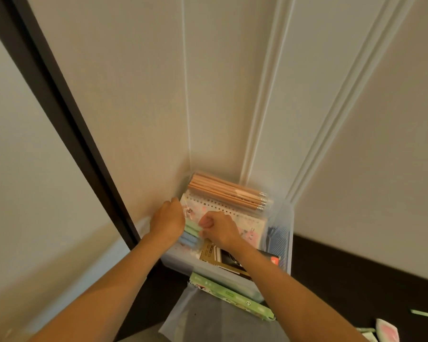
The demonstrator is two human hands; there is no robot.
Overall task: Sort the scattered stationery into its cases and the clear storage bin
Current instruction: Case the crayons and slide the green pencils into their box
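Note:
The clear storage bin (pixel 286 233) stands against the wall on a dark table. Inside lie a clear case of wooden pencils (pixel 227 193), a pastel spiral notebook (pixel 242 219), a gold and black box (pixel 218 255) and a pack of green and blue pastel sticks (pixel 190 234). Both my hands reach into the bin. My left hand (pixel 167 222) grips the left end of the pastel pack. My right hand (pixel 220 229) pinches its right end with curled fingers.
A green patterned pencil case (pixel 230 296) lies in front of the bin, over a clear lid (pixel 208 319). Loose items sit at the bottom right: a green stick (pixel 426 314) and a pink and white eraser (pixel 387 333). A dark door frame (pixel 67 124) runs along the left.

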